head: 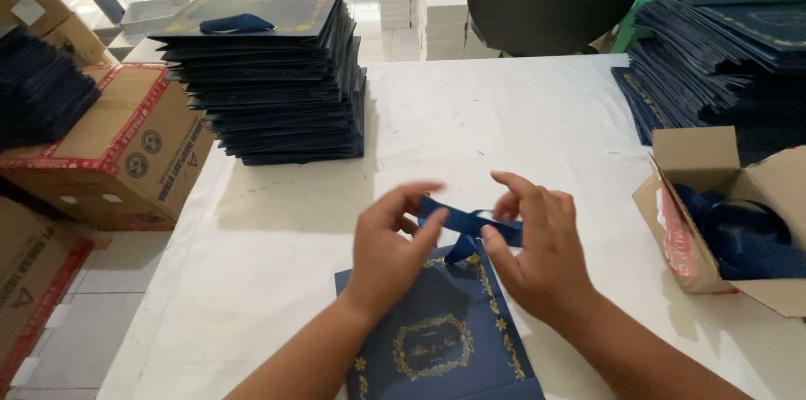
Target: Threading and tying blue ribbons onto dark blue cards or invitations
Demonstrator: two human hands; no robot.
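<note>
Dark blue satin ribbon [470, 221] runs crosswise, pinched by left hand [388, 249] and right hand [537, 249] fingertips over the navy gold-printed card [437, 341], whose long axis points away and bottom's cut off.

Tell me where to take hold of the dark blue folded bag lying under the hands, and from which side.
Grip the dark blue bag by its long left edge, coming in from the left. It lies flat on the white table, and that edge is bare. The top end is taken up: the left hand and right hand pinch the blue ribbon there.
</note>
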